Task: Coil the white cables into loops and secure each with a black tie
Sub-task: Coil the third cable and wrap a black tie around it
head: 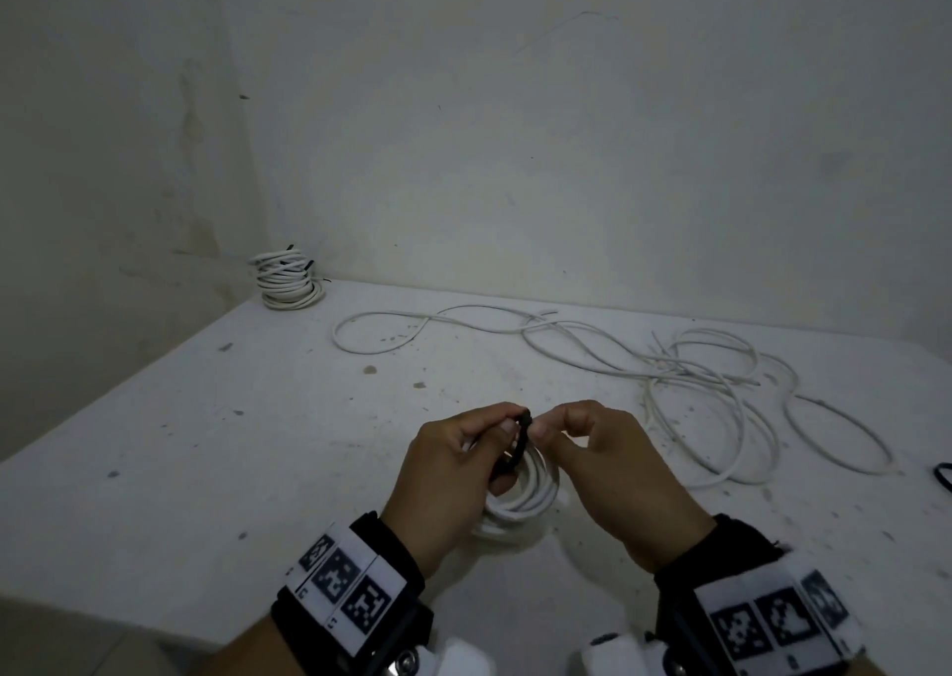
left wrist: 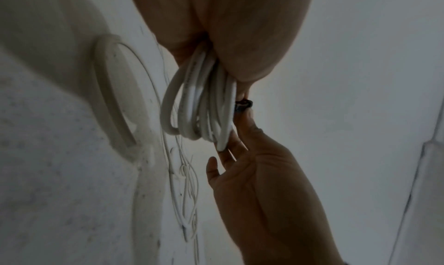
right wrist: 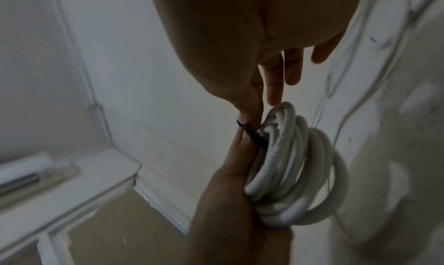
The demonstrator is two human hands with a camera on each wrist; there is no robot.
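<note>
While the coiled white cable (head: 520, 495) is gripped above the table (head: 206, 443) by the left hand (head: 463, 474), the black tie (head: 520, 438) is pinched by both hands, the right hand (head: 608, 464) included; should either pinch slip, the loops could be sprung loose

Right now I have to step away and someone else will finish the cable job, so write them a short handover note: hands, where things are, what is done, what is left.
Left hand: grips the coiled white cable held above the table and pinches the black tie at its top.
Right hand: pinches the other side of the tie's end.
Done: a stack of tied coils sits in the far left corner; the coil in hand is wound, its tie wrapped round it but apparently not yet fastened.
Left: finish this tie, then coil and tie the loose white cables sprawled far right. Another black tie seems to lie at the right edge.
</note>
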